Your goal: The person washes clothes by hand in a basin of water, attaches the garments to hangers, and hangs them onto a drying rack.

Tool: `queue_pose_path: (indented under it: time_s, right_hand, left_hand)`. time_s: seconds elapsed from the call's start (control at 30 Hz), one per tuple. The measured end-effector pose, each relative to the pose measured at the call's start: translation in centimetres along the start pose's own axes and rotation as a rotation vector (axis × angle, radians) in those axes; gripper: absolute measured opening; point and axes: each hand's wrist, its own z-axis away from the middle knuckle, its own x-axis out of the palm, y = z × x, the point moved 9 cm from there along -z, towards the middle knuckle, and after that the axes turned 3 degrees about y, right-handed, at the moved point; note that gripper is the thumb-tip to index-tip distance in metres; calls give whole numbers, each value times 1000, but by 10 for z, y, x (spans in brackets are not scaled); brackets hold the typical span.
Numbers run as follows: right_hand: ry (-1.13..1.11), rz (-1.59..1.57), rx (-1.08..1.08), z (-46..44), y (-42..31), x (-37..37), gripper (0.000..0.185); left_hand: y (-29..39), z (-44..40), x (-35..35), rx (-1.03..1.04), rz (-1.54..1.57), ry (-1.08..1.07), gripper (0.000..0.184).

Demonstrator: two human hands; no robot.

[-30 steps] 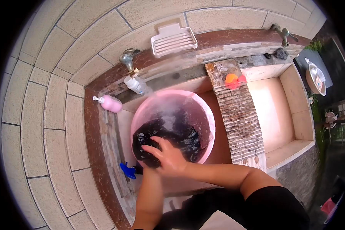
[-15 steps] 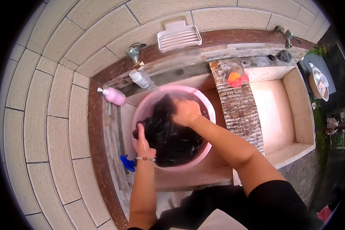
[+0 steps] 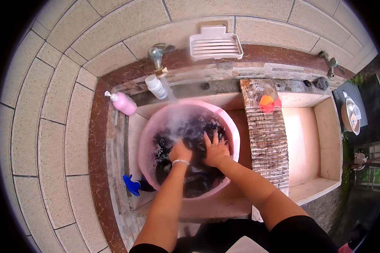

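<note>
Dark wet cloth [image 3: 196, 179] lies in water inside a pink basin [image 3: 236, 141]. My right hand [image 3: 216, 152] rests on the cloth at the basin's right side, its fingers spread and holding nothing. To its left, my left hand [image 3: 180, 152] presses down into the cloth. Its fingers point downward and are mostly hidden by water and cloth. Water runs from the left tap [image 3: 156, 57] into the back of the basin, where mist blurs the surface.
A white bottle [image 3: 155, 87] and a pink pump bottle [image 3: 121, 103] stand on the ledge. A blue-handled brush [image 3: 132, 185] lies left of the basin. On the right are a ribbed washboard [image 3: 266, 143], an orange-and-pink object [image 3: 268, 103] and a second sink bay [image 3: 302, 147]. A soap rack [image 3: 216, 45] hangs above.
My left hand has moved right, off the basin's left edge, down into the cloth. My right hand has shifted slightly right and down, fingers now spread. The cloth lies lower in the water.
</note>
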Motion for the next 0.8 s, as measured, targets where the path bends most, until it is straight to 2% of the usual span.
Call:
queue_pose_path:
  time_s: [0.03, 0.1, 0.17, 0.23, 0.27, 0.3, 0.33, 0.37, 0.4, 0.43, 0.47, 0.53, 0.57, 0.6, 0.67, 0.77, 0.8]
  right_hand:
    - [20, 12, 14, -3, 1, 7, 100]
    - [5, -17, 10, -17, 3, 17, 93]
    - [39, 24, 3, -29, 2, 23, 83]
    - [44, -6, -42, -43, 8, 35, 84]
    - [41, -22, -62, -40, 7, 29, 84]
    - [-49, -148, 33, -29, 14, 19, 86]
    - [-50, -252, 40, -33, 20, 20, 87]
    - [-51, -361, 49, -39, 31, 28, 87]
    - [-54, -473, 59, -40, 36, 31, 88]
    - [-55, -567, 46, -6, 27, -17, 87]
    - [-39, -716, 28, 0, 28, -18, 87]
    - [-4, -1006, -15, 6, 42, -8, 87]
    - [-68, -1346, 31, -2, 46, 20, 89]
    - [-296, -1642, 80, 50, 24, -32, 86]
    - [-425, -1856, 152, 63, 13, -31, 92]
    - [-525, -1867, 200, 96, -10, -61, 109]
    - [-535, -1873, 254, 99, -15, -60, 112]
  left_hand:
    - [-2, -12, 16, 51, -48, 14, 51]
    - [-17, -44, 68, 154, -143, 49, 46]
    - [-19, -58, 91, 211, 143, 116, 48]
    - [-17, -67, 96, 142, 234, -26, 55]
    - [-23, -68, 102, 116, 180, -148, 58]
    - [-28, -67, 107, 95, 121, -270, 60]
    - [-30, -64, 100, 74, 244, -265, 59]
    - [-31, -58, 89, 53, 367, -259, 59]
    - [-25, -27, 42, -51, 671, -186, 60]
    - [4, 14, -8, -118, 1106, -347, 61]
    - [8, 19, -28, -10, 1240, -406, 56]
    - [17, 31, -87, 258, 1278, -369, 47]
    - [22, 41, -118, 328, 1316, -312, 43]
    - [34, 55, -146, 443, 1366, -347, 43]
    - [57, 87, -197, 498, 1424, -308, 34]
    - [82, 130, -253, 685, 1329, -208, 29]
    - [85, 140, -266, 759, 1207, -151, 27]
